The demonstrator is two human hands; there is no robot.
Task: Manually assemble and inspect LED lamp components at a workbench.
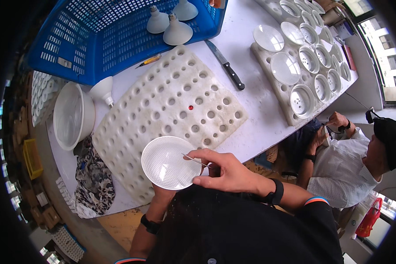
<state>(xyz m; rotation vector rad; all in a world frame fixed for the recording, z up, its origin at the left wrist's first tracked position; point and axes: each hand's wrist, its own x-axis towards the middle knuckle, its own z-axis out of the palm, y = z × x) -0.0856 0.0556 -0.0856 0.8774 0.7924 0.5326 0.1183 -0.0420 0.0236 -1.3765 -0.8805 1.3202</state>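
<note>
A round white lamp with a clear, honeycomb-textured front lens (pixel 166 162) is held face up near the table's front edge. My left hand (pixel 163 194) grips it from below; most of its fingers are hidden behind the lamp. Between the thumb and fingers of my right hand (pixel 226 170) is a thin metal rod (pixel 191 157), its tip over the lens near the right rim. The thumb lies against the lamp's edge. Under and beyond the lamp lies a white foam board (pixel 163 103) with rows of round holes and a small red piece (pixel 190 108) on it.
A blue basket (pixel 75 72) holds several white bulbs (pixel 178 33). A knife (pixel 228 66), yellow cutter (pixel 148 60), bulb (pixel 103 91), white bowl (pixel 87 116) and patterned cloth (pixel 92 180) lie around. Another foam board (pixel 273 94) carries lamp housings and lenses. A person (pixel 343 163) sits at right.
</note>
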